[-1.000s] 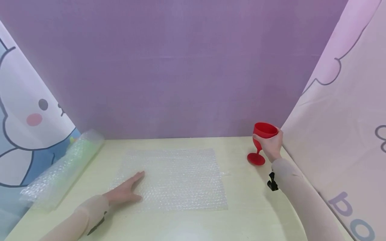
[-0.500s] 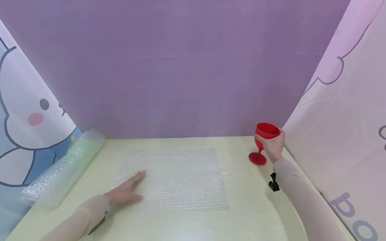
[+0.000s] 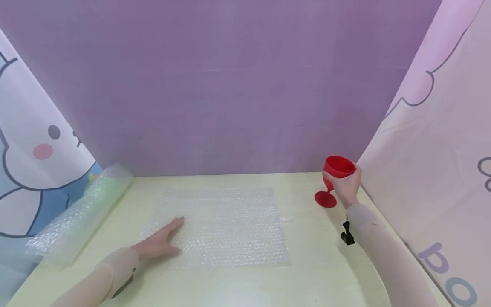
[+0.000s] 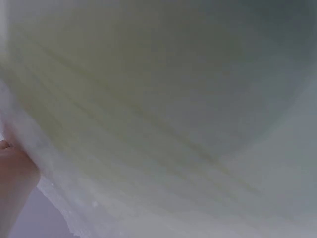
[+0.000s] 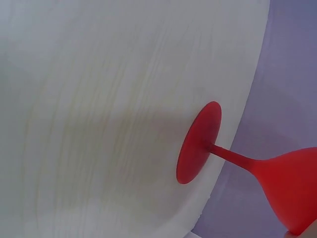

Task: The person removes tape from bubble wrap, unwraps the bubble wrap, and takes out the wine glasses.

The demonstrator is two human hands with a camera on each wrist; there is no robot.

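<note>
At the right of the table, my right hand (image 3: pixel 346 185) grips a red goblet (image 3: pixel 326 199) round its bowl, thumb on the near side. The goblet stands upright with a slight lean; its round foot (image 5: pixel 199 144) and thin stem show in the right wrist view. Whether the foot touches the table I cannot tell. My left hand (image 3: pixel 159 242) rests with fingers spread on the left edge of a flat sheet of bubble wrap (image 3: pixel 234 230) in the middle of the table. In the left wrist view only part of that hand (image 4: pixel 17 183) shows.
A roll of clear bubble wrap (image 3: pixel 88 213) lies along the table's left side. A purple panel (image 3: pixel 230 94) stands behind the pale table (image 3: pixel 245 285). Printed cloth walls (image 3: pixel 433 170) close in both sides.
</note>
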